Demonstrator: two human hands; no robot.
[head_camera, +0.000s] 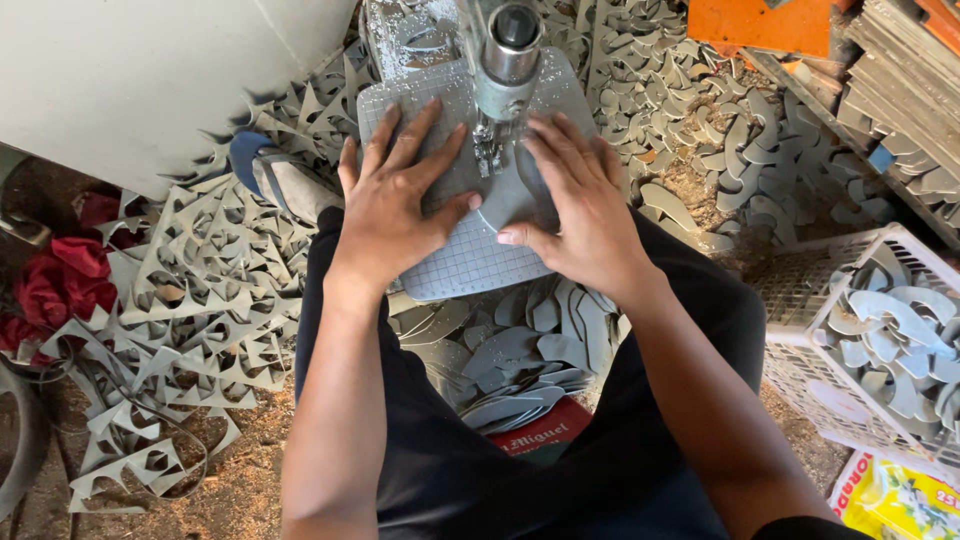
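A grey curved flat piece (505, 200) lies on the gridded grey work plate (470, 265) of a small machine. The machine's metal head (508, 60) comes down onto the piece between my hands. My left hand (395, 205) presses flat on the plate and the piece's left edge, fingers spread. My right hand (578, 205) presses on the piece's right side, thumb pointing left. My legs in dark trousers frame the plate below.
Several cut grey pieces (510, 365) are piled between my legs. Grey offcut strips (190, 290) cover the floor at left. A white basket (800, 310) with curved pieces stands at right. Stacked boards (900, 90) are at the top right, red cloth (60, 280) at far left.
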